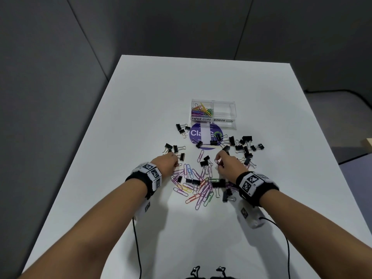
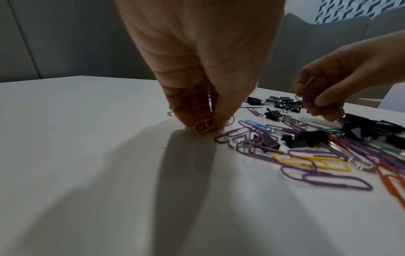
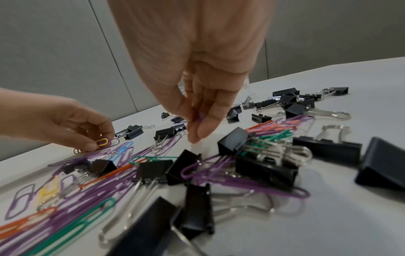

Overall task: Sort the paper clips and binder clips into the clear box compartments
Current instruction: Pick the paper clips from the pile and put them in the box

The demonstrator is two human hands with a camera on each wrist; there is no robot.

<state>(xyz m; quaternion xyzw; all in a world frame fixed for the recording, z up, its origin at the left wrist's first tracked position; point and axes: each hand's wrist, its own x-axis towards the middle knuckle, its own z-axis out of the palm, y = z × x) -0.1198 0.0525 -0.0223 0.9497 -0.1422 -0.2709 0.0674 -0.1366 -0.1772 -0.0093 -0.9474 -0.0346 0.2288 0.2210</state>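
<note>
A clear two-part box (image 1: 213,114) stands mid-table; its left compartment, labelled PAPER CLIPS, holds several coloured clips, and the BINDER CLIPS side holds nothing. Loose coloured paper clips (image 1: 198,188) and black binder clips (image 1: 244,146) lie scattered in front of it. My left hand (image 1: 170,162) pinches a yellow paper clip (image 2: 202,127) at the pile's left edge, down at the table. My right hand (image 1: 223,163) is raised a little above the pile and pinches a purple paper clip (image 3: 200,116) between thumb and fingers.
A round purple sticker (image 1: 205,135) lies just before the box, with binder clips on its rim. More binder clips (image 1: 182,128) sit left of it. Black cables (image 1: 136,244) run from both wrists toward the table's near edge.
</note>
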